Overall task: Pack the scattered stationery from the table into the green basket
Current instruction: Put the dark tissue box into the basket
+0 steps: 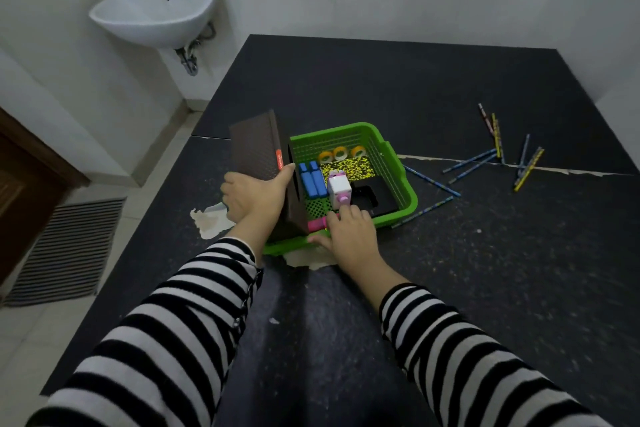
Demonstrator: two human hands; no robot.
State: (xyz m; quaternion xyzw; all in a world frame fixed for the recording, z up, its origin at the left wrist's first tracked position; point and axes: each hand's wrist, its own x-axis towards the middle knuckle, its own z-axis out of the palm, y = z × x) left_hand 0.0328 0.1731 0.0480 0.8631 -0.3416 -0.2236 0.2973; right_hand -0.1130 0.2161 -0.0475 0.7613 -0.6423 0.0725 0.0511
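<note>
The dark table fills most of the view, its near edge cut off by the striped sleeves. On it sits the green basket, whose left wall and near-left corner are hidden behind a brown dotted notebook standing tilted on edge at that side. The left hand clasps the notebook, thumb across its front and fingers wrapped out of sight behind it. The right hand rests on the basket's near rim, fingers curled over a pink marker, most of which they cover; whether they pinch it is unclear. Inside lie a black item, a speckled yellow-black pad, two blue blocks, a white-and-pink sharpener and three tape rolls. Loose pencils lie scattered on the table right of the basket. A white sink hangs on the wall beyond.
</note>
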